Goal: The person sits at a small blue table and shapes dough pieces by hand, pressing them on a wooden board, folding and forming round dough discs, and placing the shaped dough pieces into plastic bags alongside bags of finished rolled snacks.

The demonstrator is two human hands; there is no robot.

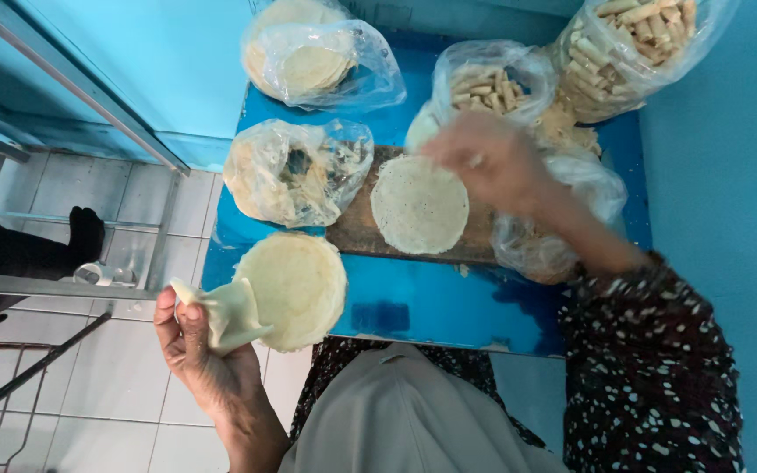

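My left hand [196, 350] holds a crumpled pale wrapper sheet [225, 311] at the near left corner of the blue table [431, 302], beside a round stack of thin wrappers [300, 285]. My right hand [488, 158] hovers, blurred, over the far edge of a single round wrapper [420, 204] lying flat on a wooden board [357, 232]. Its fingers are bunched; whether they pinch anything is unclear.
Clear plastic bags crowd the table: one with filling mix [295, 171], one with round wrappers [308, 52], two with rolled sticks [492, 83] [637, 39], another at the right [554, 228]. A blue wall lies right, tiled floor and metal rails left.
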